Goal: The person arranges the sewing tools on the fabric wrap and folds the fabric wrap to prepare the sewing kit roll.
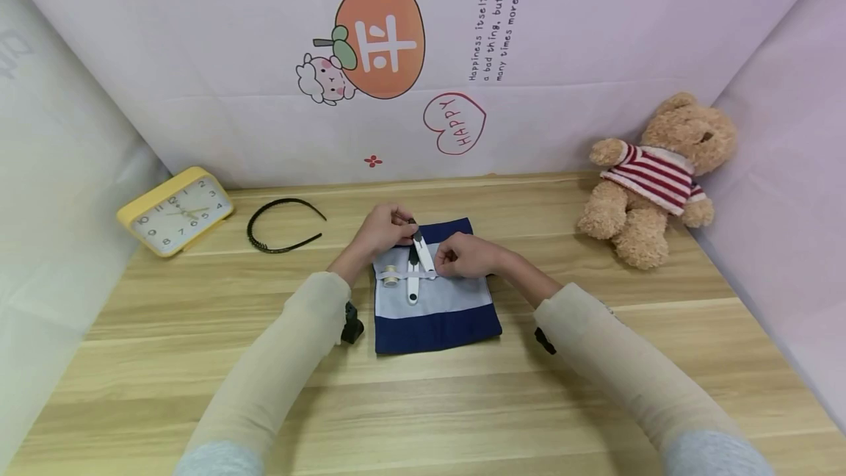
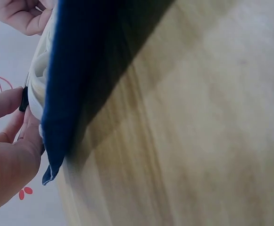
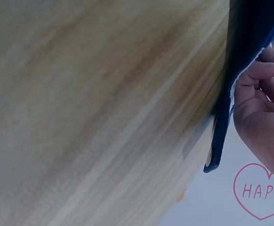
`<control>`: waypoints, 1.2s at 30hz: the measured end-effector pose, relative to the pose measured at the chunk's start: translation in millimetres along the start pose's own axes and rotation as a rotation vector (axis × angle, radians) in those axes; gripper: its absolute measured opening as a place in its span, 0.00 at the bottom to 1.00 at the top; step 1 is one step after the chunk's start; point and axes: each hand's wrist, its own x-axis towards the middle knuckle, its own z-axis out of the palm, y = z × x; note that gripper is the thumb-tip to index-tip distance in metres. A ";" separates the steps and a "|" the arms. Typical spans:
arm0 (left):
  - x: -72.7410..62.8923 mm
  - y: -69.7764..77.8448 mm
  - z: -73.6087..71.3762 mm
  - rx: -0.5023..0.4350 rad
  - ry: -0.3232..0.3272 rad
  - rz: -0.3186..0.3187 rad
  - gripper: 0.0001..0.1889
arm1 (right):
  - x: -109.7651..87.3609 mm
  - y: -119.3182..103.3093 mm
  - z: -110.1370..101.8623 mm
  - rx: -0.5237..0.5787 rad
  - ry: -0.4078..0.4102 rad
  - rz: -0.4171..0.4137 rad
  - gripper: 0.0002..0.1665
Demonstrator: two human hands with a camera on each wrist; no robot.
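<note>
A navy cloth roll point(image 1: 436, 333) with a pale grey inside lies unfolded on the table. A light elastic band point(image 1: 402, 275) crosses it, with a thread spool point(image 1: 391, 277) and a white tool with a black end point(image 1: 413, 289) under it. My left hand point(image 1: 383, 230) pinches a second white tool point(image 1: 424, 252) by its black end. That tool slants over the first, its lower tip at the band. My right hand point(image 1: 465, 255), fingers curled, pinches the band near this tip; its fingertips are partly hidden. In the left wrist view, finger and thumb grip the black end point(image 2: 24, 100).
A yellow alarm clock point(image 1: 175, 211) and a black headband point(image 1: 254, 226) are to the left on the wooden table point(image 1: 410, 417). At the back right sits a teddy bear point(image 1: 651, 182) in a striped top. A printed white backdrop point(image 1: 562, 94) rises behind the table.
</note>
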 end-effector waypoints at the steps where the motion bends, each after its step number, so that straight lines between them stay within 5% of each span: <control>1: -0.4 -0.5 0.0 0.001 -0.001 -0.003 0.14 | 0.0 -0.3 0.0 0.000 0.000 0.000 0.05; 36: -6.3 -4.8 3.0 0.290 -0.115 0.077 0.14 | -0.4 2.9 1.2 0.089 0.004 0.027 0.07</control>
